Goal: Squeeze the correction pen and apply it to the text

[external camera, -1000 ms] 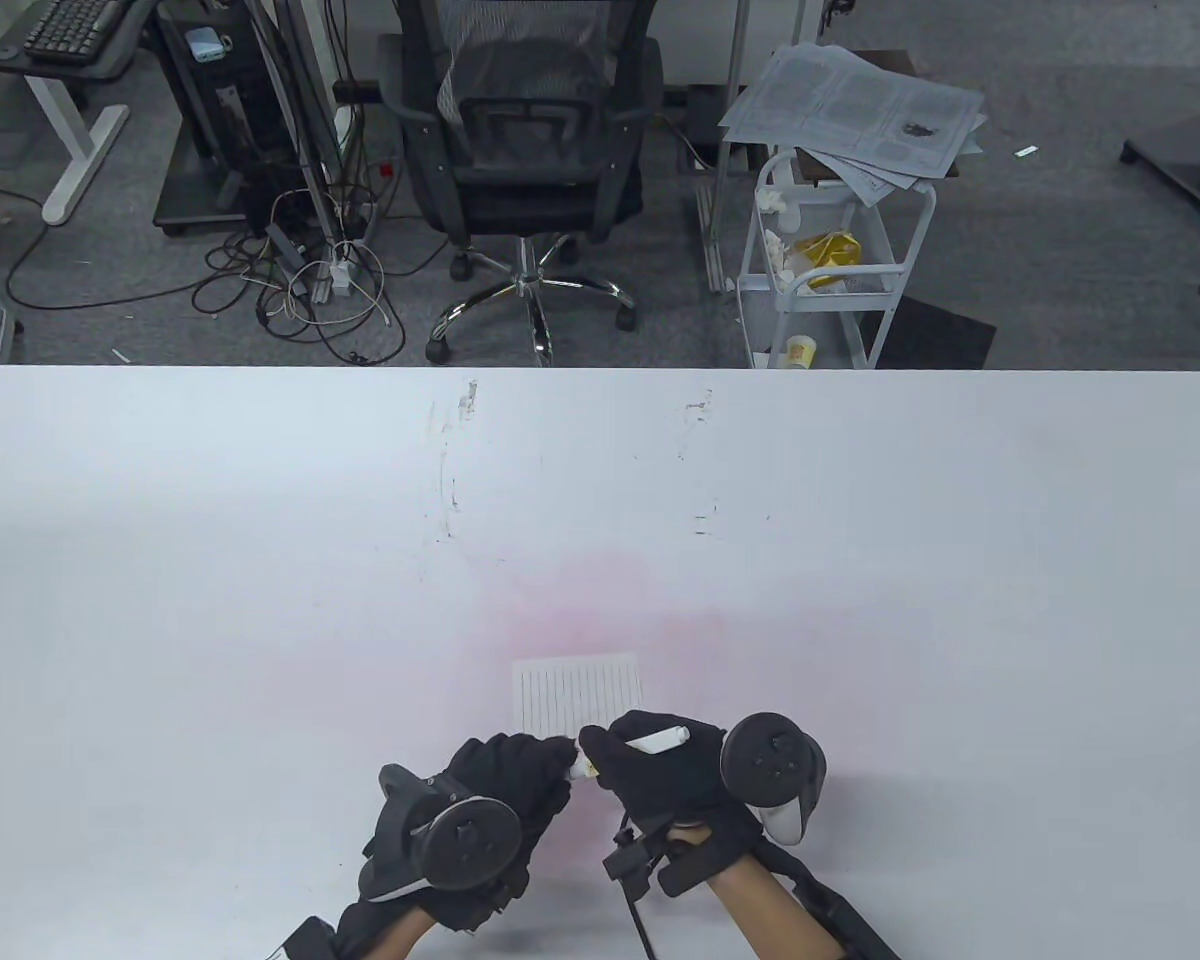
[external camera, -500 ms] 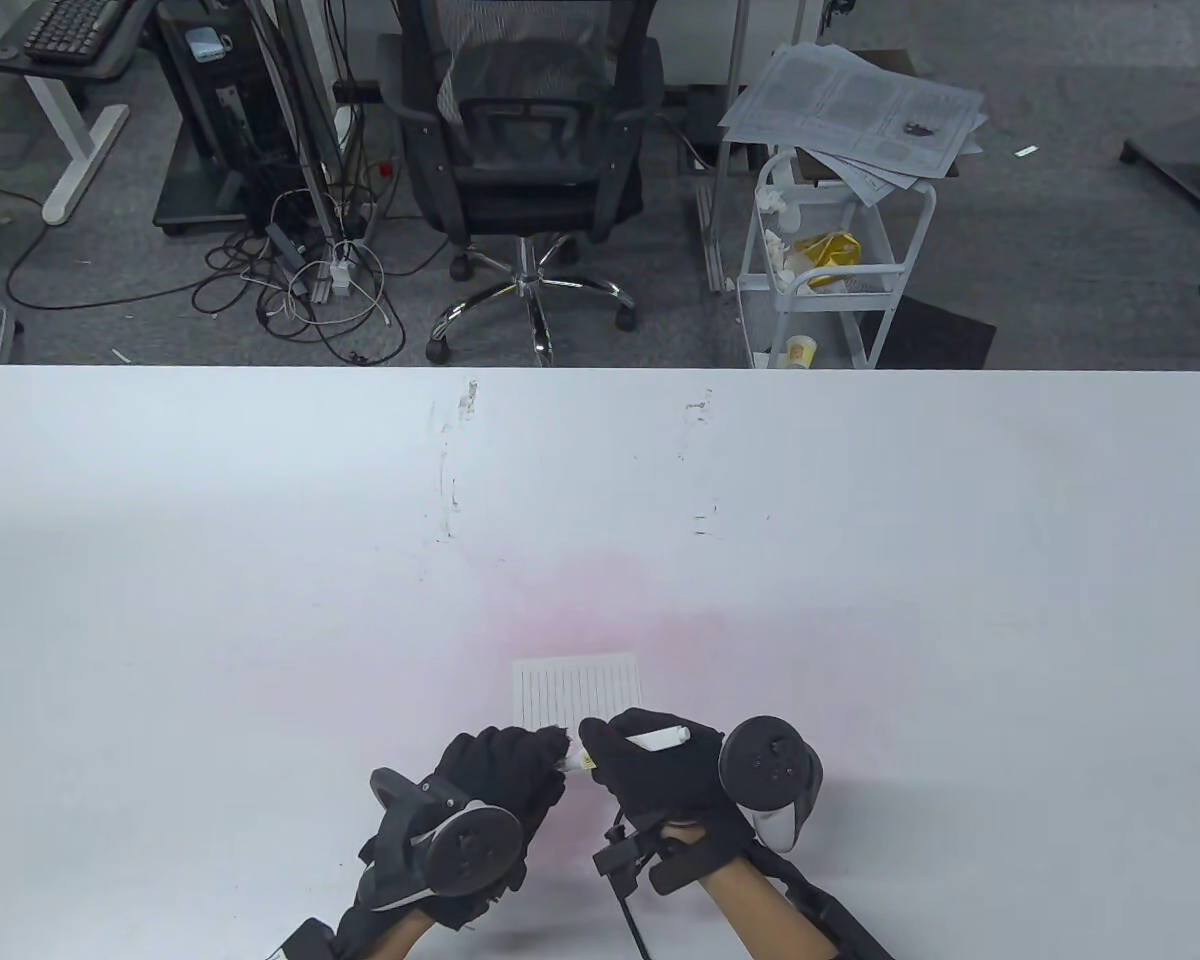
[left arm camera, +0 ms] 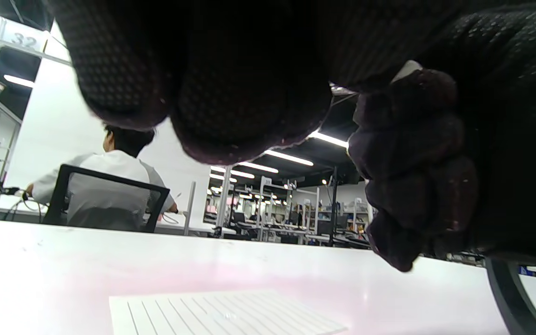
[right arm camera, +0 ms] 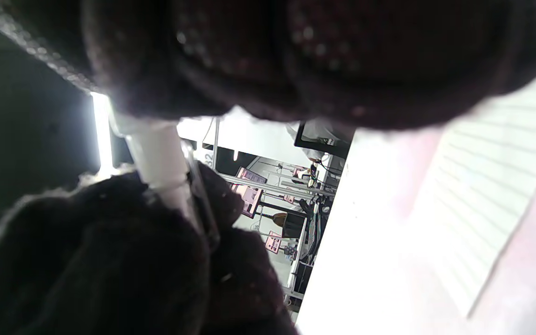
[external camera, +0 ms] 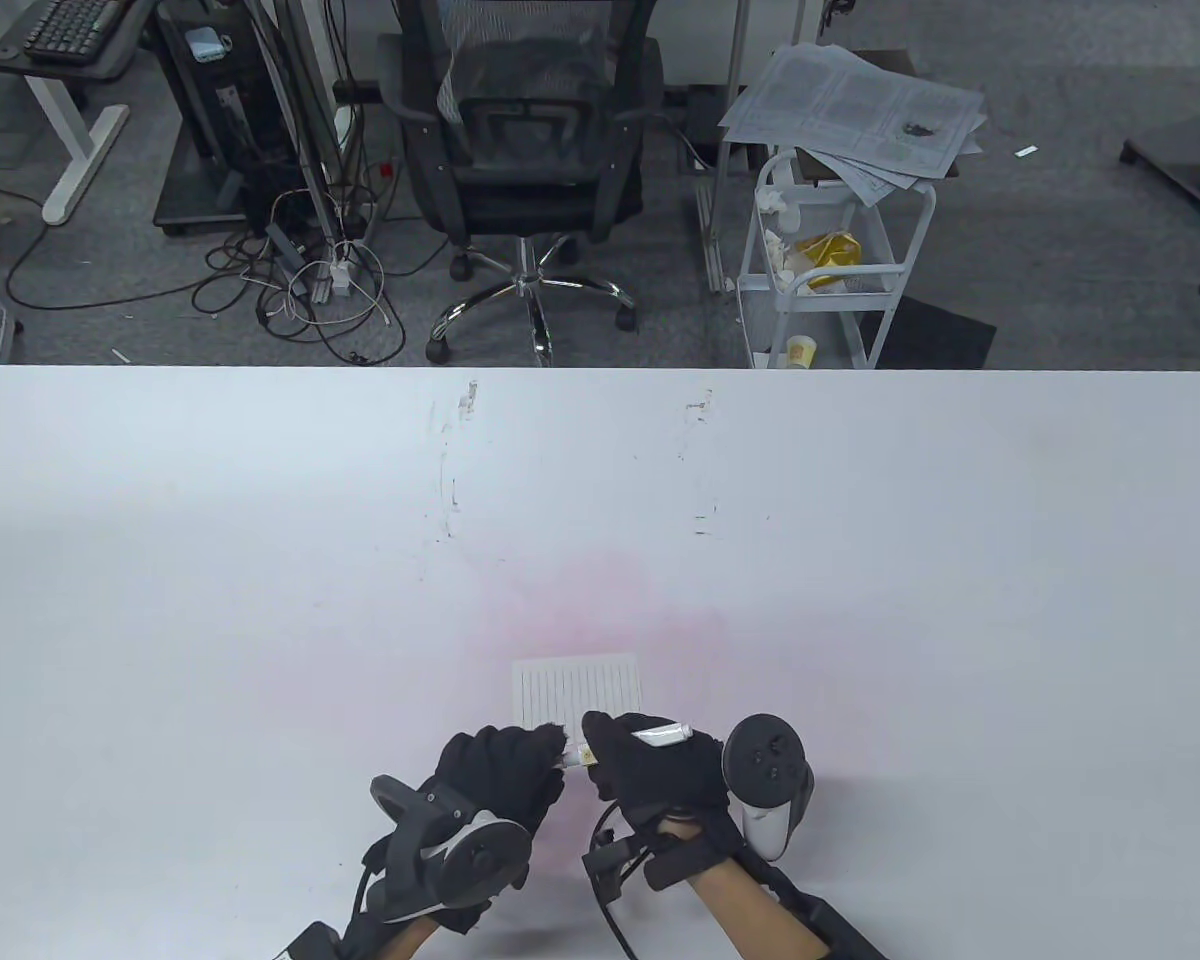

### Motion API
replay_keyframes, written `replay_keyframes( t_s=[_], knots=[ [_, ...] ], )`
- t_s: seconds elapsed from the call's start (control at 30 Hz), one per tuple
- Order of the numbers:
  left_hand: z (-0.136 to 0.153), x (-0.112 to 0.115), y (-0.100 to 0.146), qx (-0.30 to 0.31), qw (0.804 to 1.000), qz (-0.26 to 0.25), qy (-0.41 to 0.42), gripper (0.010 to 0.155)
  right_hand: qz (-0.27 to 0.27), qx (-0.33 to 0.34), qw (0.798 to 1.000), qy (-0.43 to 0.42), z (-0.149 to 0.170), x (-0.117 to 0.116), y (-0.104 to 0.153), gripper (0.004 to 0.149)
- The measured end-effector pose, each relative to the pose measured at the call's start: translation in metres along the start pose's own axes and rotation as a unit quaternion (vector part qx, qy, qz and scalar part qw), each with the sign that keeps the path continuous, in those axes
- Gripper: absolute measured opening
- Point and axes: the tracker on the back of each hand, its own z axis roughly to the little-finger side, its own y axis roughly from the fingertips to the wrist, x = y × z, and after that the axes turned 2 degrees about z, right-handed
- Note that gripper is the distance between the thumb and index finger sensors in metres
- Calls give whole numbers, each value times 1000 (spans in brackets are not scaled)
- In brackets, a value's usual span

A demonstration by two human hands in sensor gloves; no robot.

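A small lined paper [external camera: 578,692] lies on the white table [external camera: 260,560] near the front edge; it also shows in the left wrist view [left arm camera: 221,314] and the right wrist view [right arm camera: 496,186]. My right hand [external camera: 650,765] grips a white correction pen [external camera: 662,736] just in front of the paper, its rear end sticking out to the right. My left hand [external camera: 505,765] closes its fingers on the pen's other end [external camera: 572,757], and the two hands touch. In the right wrist view the white pen barrel [right arm camera: 161,158] runs down into the left glove. The pen tip is hidden.
The table has scuff marks [external camera: 450,480] toward the back and a faint pink stain [external camera: 600,600] around the paper. Behind the table stand an office chair [external camera: 525,150] and a white cart [external camera: 830,260] with papers on top.
Both hands have shifted slightly toward me and the left wrist has turned a little. The grip on the pen looks the same.
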Motion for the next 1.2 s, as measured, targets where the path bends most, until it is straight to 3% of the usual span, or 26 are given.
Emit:
replay_keyframes(
  t_s=[0.33, 0.77, 0.97, 1.07, 1.2],
  knots=[
    [3, 0, 3, 9, 1000, -12, 2, 48, -18, 28, 999, 17, -3, 1, -2, 44],
    [0, -3, 4, 6, 999, -35, -6, 50, -10, -28, 998, -50, 12, -1, 1, 44],
    [2, -3, 5, 4, 999, -36, -1, 49, -34, -33, 997, -67, 15, -3, 0, 44],
    [2, -3, 5, 3, 999, -35, -2, 49, -12, -25, 998, -55, 12, -5, 2, 44],
    [0, -6, 4, -2, 999, -41, 30, 48, -28, -37, 995, -86, 15, -5, 0, 43]
  ],
)
